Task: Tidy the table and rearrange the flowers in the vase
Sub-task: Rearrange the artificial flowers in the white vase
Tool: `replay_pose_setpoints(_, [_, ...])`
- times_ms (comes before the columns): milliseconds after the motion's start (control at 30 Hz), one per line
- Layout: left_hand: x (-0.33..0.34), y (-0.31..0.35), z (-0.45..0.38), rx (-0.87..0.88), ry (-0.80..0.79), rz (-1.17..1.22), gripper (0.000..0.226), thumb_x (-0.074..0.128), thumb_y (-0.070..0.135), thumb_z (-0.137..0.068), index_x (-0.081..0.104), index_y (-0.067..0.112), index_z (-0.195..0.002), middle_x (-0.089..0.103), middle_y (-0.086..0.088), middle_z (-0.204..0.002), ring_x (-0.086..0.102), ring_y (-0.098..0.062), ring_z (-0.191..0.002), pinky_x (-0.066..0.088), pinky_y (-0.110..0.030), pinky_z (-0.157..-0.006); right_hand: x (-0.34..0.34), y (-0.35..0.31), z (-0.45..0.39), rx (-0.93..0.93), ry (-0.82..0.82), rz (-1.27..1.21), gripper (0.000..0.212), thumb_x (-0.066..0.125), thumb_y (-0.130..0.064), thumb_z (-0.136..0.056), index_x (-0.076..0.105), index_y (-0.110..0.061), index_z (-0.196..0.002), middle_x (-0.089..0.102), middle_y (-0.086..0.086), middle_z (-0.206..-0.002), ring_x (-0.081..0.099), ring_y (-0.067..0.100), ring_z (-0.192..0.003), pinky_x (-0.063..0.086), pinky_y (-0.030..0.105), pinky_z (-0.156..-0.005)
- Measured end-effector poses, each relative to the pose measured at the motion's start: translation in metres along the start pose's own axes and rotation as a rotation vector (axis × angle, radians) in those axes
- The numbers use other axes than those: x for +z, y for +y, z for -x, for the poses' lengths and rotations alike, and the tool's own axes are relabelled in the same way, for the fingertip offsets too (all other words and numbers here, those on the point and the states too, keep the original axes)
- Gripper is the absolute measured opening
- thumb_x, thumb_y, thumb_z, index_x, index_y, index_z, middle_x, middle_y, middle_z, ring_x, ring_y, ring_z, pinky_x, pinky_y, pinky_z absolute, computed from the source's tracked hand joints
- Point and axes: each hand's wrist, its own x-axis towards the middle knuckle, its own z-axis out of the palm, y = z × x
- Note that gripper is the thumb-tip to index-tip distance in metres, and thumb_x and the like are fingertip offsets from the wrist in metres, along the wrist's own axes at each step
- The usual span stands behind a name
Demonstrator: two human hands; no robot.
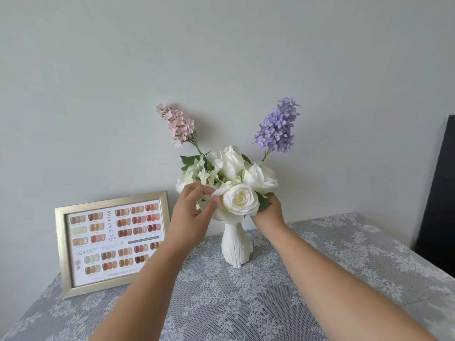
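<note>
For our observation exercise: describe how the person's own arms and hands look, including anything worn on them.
Both forearms are bare, with no sleeves in view. The left hand and right hand wear no gloves, and no rings, watch or bracelets show. The fingernails that show look short and unpainted.

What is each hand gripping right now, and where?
Left hand pinches an outer petal on the front white rose. Right hand reaches under the bouquet by a green leaf; its grip cannot be told.
</note>
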Motion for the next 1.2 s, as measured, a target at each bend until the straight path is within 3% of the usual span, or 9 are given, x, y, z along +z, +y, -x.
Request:
replay_pose_setpoints(233, [-0.006, -0.002, -0.002, 0.014, 0.024, -0.003, 0.004, 0.064, 0.027, -0.092, 0.066, 0.029, -0.092, 0.054, 0.002, -0.124, 0.041, 0.027, -0.110, 0.036, 0.004, -0.079, -0.004, 0.001, -0.002, 0.108, 0.081, -0.029, 0.019, 0.073, -0.008, -0.079, 0.064, -0.005, -0.096, 0.065, 0.000, -0.084, 0.055, 0.011, -0.076, 0.046, 0.023, -0.064])
replay_pose_setpoints(367, [-0.014, -0.005, -0.003, -0.024, 0.101, -0.067, 0.005, 0.065, 0.029, -0.091, 0.066, 0.026, -0.096, 0.052, 0.005, -0.125, 0.050, -0.014, -0.125, 0.047, -0.044, -0.098, -0.014, -0.009, -0.002, 0.094, 0.091, -0.076, 0.015, 0.078, -0.021, -0.072, 0.065, -0.015, -0.074, 0.065, -0.002, -0.073, 0.049, 0.010, -0.072, 0.042, 0.026, -0.061])
replay_pose_setpoints(500, [-0.008, 0.004, 0.010, 0.266, 0.254, -0.443, 0.026, 0.058, 0.040, -0.092, 0.056, 0.027, -0.115, 0.048, 0.001, -0.136, 0.045, -0.020, -0.126, 0.035, -0.037, -0.100, -0.019, -0.023, 0.001, 0.064, 0.094, -0.055, 0.019, 0.076, -0.029, -0.069, 0.066, -0.015, -0.077, 0.068, 0.002, -0.077, 0.054, 0.014, -0.073, 0.043, 0.030, -0.064])
replay_pose_setpoints(633, [0.030, 0.017, 0.030, 0.527, 0.059, -0.902, 0.056, 0.065, 0.058, -0.078, 0.054, 0.034, -0.128, 0.045, 0.002, -0.149, 0.036, -0.030, -0.136, 0.027, -0.051, -0.106, -0.017, -0.039, -0.001, 0.066, 0.012, -0.194, 0.012, 0.065, -0.012, -0.086, 0.064, -0.012, -0.098, 0.067, 0.005, -0.090, 0.060, 0.020, -0.083, 0.049, 0.023, -0.066])
replay_pose_setpoints(733, [0.038, 0.018, 0.024, 0.404, 0.022, -1.022, 0.060, 0.075, 0.054, -0.070, 0.056, 0.040, -0.126, 0.041, 0.002, -0.153, 0.029, -0.037, -0.142, 0.021, -0.060, -0.107, -0.016, -0.048, 0.001, 0.190, -0.031, -0.225, 0.016, 0.055, -0.019, -0.095, 0.060, -0.012, -0.108, 0.067, 0.006, -0.093, 0.065, 0.015, -0.071, 0.050, 0.016, -0.051])
replay_pose_setpoints(867, [0.021, 0.017, -0.001, 0.169, 0.104, -0.768, 0.034, 0.070, 0.043, -0.081, 0.058, 0.033, -0.110, 0.036, 0.000, -0.152, 0.022, -0.041, -0.144, 0.019, -0.074, -0.103, -0.021, -0.057, -0.001, 0.253, -0.029, -0.309, 0.026, 0.044, -0.017, -0.100, 0.053, 0.000, -0.118, 0.064, 0.018, -0.098, 0.064, 0.023, -0.065, 0.056, 0.028, -0.053])
replay_pose_setpoints(967, [0.007, 0.017, -0.014, 0.152, 0.113, -0.628, 0.026, 0.068, 0.036, -0.084, 0.059, 0.025, -0.105, 0.053, -0.002, -0.130, 0.054, -0.035, -0.117, 0.043, -0.060, -0.093, -0.026, -0.061, -0.004, 0.258, -0.020, -0.321, 0.022, 0.045, -0.016, -0.099, 0.055, -0.004, -0.115, 0.064, 0.018, -0.096, 0.066, 0.023, -0.063, 0.058, 0.032, -0.059])
replay_pose_setpoints(1067, [-0.002, 0.019, -0.018, 0.176, 0.131, -0.473, 0.022, 0.074, 0.027, -0.082, 0.063, 0.017, -0.099, 0.060, -0.002, -0.111, 0.062, -0.029, -0.095, 0.051, -0.045, -0.080, -0.027, -0.064, -0.006, 0.211, -0.030, -0.278, 0.028, 0.049, -0.014, -0.097, 0.053, 0.004, -0.119, 0.061, 0.023, -0.098, 0.060, 0.028, -0.077, 0.055, 0.039, -0.070])
replay_pose_setpoints(1200, [-0.005, 0.021, -0.017, 0.179, 0.126, -0.378, 0.021, 0.076, 0.025, -0.082, 0.064, 0.018, -0.097, 0.059, 0.001, -0.107, 0.060, -0.020, -0.093, 0.050, -0.034, -0.079, -0.032, -0.079, -0.009, 0.093, 0.005, -0.230, 0.013, 0.052, -0.015, -0.096, 0.061, -0.008, -0.089, 0.067, 0.006, -0.074, 0.064, 0.017, -0.060, 0.051, 0.019, -0.047])
